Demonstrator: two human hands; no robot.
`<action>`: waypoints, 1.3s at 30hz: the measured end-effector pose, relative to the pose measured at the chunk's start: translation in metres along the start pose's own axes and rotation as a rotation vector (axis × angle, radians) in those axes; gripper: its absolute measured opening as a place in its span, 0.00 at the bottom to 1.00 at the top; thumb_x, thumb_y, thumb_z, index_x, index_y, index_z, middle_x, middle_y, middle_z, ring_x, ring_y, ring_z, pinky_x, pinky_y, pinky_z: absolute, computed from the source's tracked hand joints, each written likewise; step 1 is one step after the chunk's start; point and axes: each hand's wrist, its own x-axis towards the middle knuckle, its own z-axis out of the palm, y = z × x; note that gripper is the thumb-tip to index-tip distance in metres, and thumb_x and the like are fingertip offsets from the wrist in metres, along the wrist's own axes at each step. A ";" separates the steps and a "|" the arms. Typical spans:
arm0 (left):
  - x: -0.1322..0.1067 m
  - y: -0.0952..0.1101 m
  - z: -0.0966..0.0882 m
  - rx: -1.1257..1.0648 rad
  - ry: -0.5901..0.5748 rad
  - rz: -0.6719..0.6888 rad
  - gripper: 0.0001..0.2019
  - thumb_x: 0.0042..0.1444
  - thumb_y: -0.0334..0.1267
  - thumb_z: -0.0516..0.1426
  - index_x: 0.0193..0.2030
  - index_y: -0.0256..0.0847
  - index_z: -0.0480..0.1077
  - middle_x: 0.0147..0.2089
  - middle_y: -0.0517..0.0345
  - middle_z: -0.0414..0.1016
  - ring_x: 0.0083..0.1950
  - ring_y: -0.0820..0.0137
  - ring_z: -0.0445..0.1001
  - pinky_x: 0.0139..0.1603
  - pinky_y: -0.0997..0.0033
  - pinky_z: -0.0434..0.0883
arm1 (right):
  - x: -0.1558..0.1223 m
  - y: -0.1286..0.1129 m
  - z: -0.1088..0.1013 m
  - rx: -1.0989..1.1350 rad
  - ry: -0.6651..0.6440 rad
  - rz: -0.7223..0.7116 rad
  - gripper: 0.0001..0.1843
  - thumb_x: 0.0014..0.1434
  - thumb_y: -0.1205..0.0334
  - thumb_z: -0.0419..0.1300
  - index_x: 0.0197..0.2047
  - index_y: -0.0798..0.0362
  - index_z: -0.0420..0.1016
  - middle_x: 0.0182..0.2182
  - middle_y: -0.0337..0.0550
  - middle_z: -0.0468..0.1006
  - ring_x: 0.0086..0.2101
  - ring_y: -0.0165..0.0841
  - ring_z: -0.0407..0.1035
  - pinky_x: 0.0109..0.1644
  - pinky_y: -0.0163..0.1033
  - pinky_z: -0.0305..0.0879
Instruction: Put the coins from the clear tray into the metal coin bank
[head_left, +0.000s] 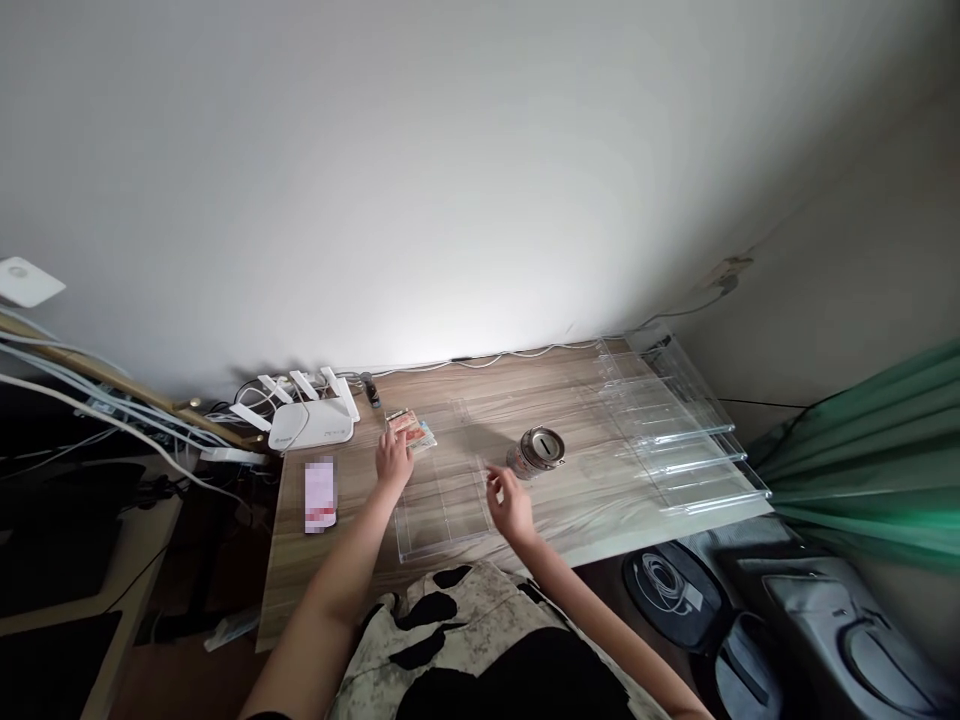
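Observation:
My left hand [394,460] reaches over a small pile of colourful printed cards or papers [417,430], its fingers stretched out and touching the near left edge. Below and between my hands lies a flat clear plastic tray [431,525]. My right hand [511,508] hovers over the tray's right side, thumb and fingers drawn together in a pinch. Whatever may be at those fingertips is too small to make out. Just beyond the right hand stands a round money tin [541,448] with a dark slot in its metal lid; hand and tin look apart.
A white router [313,422] and a small dark bottle-like object [370,390] are at the back left. A phone [320,495] lies near the left edge. Clear plastic trays [675,440] overlap on the right. Bags [817,620] and a green curtain [885,450] are beyond the desk.

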 end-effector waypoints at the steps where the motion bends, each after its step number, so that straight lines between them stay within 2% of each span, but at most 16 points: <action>1: 0.009 0.001 -0.001 0.061 0.000 0.021 0.13 0.49 0.27 0.57 0.43 0.41 0.71 0.61 0.42 0.60 0.67 0.48 0.46 0.66 0.52 0.49 | -0.007 -0.005 0.007 0.025 -0.061 -0.029 0.17 0.60 0.64 0.46 0.49 0.52 0.69 0.36 0.46 0.74 0.31 0.31 0.69 0.39 0.35 0.66; 4: 0.025 0.002 -0.002 0.150 -0.026 0.049 0.05 0.51 0.28 0.55 0.33 0.40 0.71 0.56 0.41 0.66 0.64 0.49 0.53 0.63 0.52 0.53 | -0.022 -0.016 0.020 0.085 -0.186 -0.107 0.17 0.61 0.66 0.46 0.49 0.50 0.70 0.37 0.45 0.75 0.33 0.31 0.70 0.40 0.35 0.66; 5: 0.027 0.002 -0.002 0.145 -0.028 0.056 0.05 0.52 0.28 0.55 0.29 0.40 0.70 0.53 0.42 0.68 0.63 0.50 0.55 0.62 0.53 0.54 | -0.025 -0.017 0.023 0.102 -0.203 -0.126 0.17 0.61 0.66 0.46 0.48 0.49 0.71 0.37 0.45 0.75 0.33 0.31 0.70 0.40 0.36 0.67; 8: 0.021 0.009 -0.001 -0.027 0.037 0.034 0.07 0.50 0.31 0.57 0.22 0.42 0.67 0.43 0.46 0.74 0.58 0.54 0.63 0.58 0.57 0.60 | -0.025 -0.016 0.028 0.161 -0.217 -0.135 0.16 0.61 0.66 0.47 0.45 0.49 0.74 0.35 0.45 0.76 0.33 0.32 0.70 0.39 0.37 0.67; 11: -0.002 0.018 0.001 -0.452 0.121 -0.149 0.05 0.47 0.38 0.61 0.27 0.41 0.69 0.34 0.52 0.75 0.45 0.59 0.73 0.47 0.62 0.68 | -0.016 -0.013 0.033 0.265 -0.208 -0.019 0.14 0.61 0.61 0.49 0.42 0.51 0.76 0.34 0.45 0.77 0.32 0.32 0.70 0.37 0.37 0.68; 13: -0.025 0.022 0.003 -0.746 0.063 -0.233 0.09 0.45 0.40 0.62 0.29 0.39 0.68 0.34 0.54 0.75 0.40 0.64 0.75 0.45 0.64 0.70 | -0.006 -0.014 0.039 0.374 -0.203 0.113 0.16 0.61 0.56 0.51 0.45 0.51 0.75 0.36 0.47 0.78 0.33 0.34 0.71 0.34 0.37 0.67; 15: -0.049 0.024 0.003 -0.941 0.032 -0.294 0.11 0.43 0.39 0.64 0.31 0.39 0.68 0.33 0.56 0.76 0.38 0.67 0.76 0.45 0.66 0.70 | 0.005 -0.020 0.046 0.503 -0.216 0.223 0.21 0.60 0.50 0.52 0.51 0.51 0.73 0.40 0.48 0.78 0.37 0.36 0.72 0.33 0.37 0.68; 17: -0.070 0.026 0.001 -1.111 -0.026 -0.394 0.10 0.44 0.37 0.63 0.32 0.40 0.67 0.34 0.56 0.77 0.38 0.67 0.77 0.44 0.66 0.71 | 0.014 -0.029 0.053 0.636 -0.274 0.305 0.25 0.58 0.45 0.52 0.53 0.50 0.71 0.43 0.48 0.78 0.40 0.38 0.71 0.34 0.38 0.68; 20: -0.091 0.025 -0.004 -1.268 -0.141 -0.552 0.05 0.50 0.35 0.59 0.34 0.39 0.68 0.37 0.52 0.78 0.41 0.66 0.77 0.45 0.64 0.73 | 0.020 -0.041 0.061 0.813 -0.409 0.436 0.26 0.55 0.40 0.55 0.50 0.48 0.71 0.40 0.45 0.77 0.37 0.35 0.71 0.33 0.36 0.67; 23: -0.101 0.020 -0.007 -1.239 -0.153 -0.642 0.04 0.53 0.34 0.56 0.36 0.37 0.68 0.38 0.50 0.78 0.41 0.66 0.77 0.43 0.66 0.73 | 0.017 -0.045 0.062 0.913 -0.460 0.528 0.27 0.47 0.40 0.63 0.42 0.52 0.72 0.33 0.42 0.76 0.31 0.31 0.69 0.31 0.35 0.65; 25: -0.105 0.016 -0.008 -1.177 -0.110 -0.619 0.05 0.52 0.34 0.57 0.36 0.38 0.68 0.38 0.51 0.78 0.40 0.66 0.77 0.40 0.68 0.73 | 0.013 -0.044 0.061 0.933 -0.448 0.567 0.26 0.43 0.41 0.65 0.36 0.54 0.71 0.28 0.39 0.73 0.28 0.29 0.67 0.30 0.34 0.64; 27: -0.109 0.013 -0.007 -1.093 -0.105 -0.558 0.09 0.49 0.37 0.60 0.37 0.39 0.67 0.36 0.53 0.78 0.38 0.66 0.77 0.38 0.68 0.73 | 0.009 -0.042 0.059 0.950 -0.443 0.580 0.25 0.44 0.40 0.64 0.31 0.55 0.71 0.25 0.37 0.71 0.26 0.28 0.65 0.30 0.34 0.63; 30: -0.115 0.015 -0.004 -0.919 -0.145 -0.433 0.15 0.45 0.44 0.64 0.37 0.39 0.69 0.35 0.53 0.77 0.36 0.65 0.77 0.37 0.66 0.73 | 0.004 -0.041 0.057 0.961 -0.457 0.498 0.24 0.46 0.39 0.61 0.27 0.54 0.70 0.21 0.36 0.68 0.24 0.28 0.63 0.29 0.34 0.63; 33: -0.119 0.021 -0.001 -0.712 -0.127 -0.277 0.18 0.41 0.48 0.66 0.33 0.38 0.70 0.33 0.53 0.77 0.35 0.64 0.76 0.39 0.65 0.72 | 0.001 -0.043 0.056 0.894 -0.424 0.350 0.21 0.51 0.42 0.58 0.28 0.54 0.73 0.23 0.38 0.72 0.25 0.30 0.65 0.29 0.35 0.63; 36: -0.120 0.025 0.001 -0.512 -0.044 -0.135 0.17 0.39 0.46 0.67 0.31 0.38 0.70 0.34 0.53 0.76 0.38 0.64 0.76 0.42 0.65 0.72 | 0.000 -0.044 0.054 0.746 -0.326 0.243 0.18 0.55 0.48 0.54 0.31 0.53 0.77 0.28 0.42 0.77 0.31 0.34 0.70 0.34 0.36 0.65; 39: -0.122 0.025 0.001 -0.428 0.002 -0.019 0.15 0.42 0.45 0.66 0.34 0.39 0.71 0.42 0.49 0.76 0.46 0.62 0.74 0.46 0.65 0.71 | -0.001 -0.044 0.051 0.550 -0.222 0.189 0.15 0.56 0.53 0.54 0.34 0.51 0.79 0.34 0.44 0.80 0.36 0.37 0.72 0.38 0.38 0.67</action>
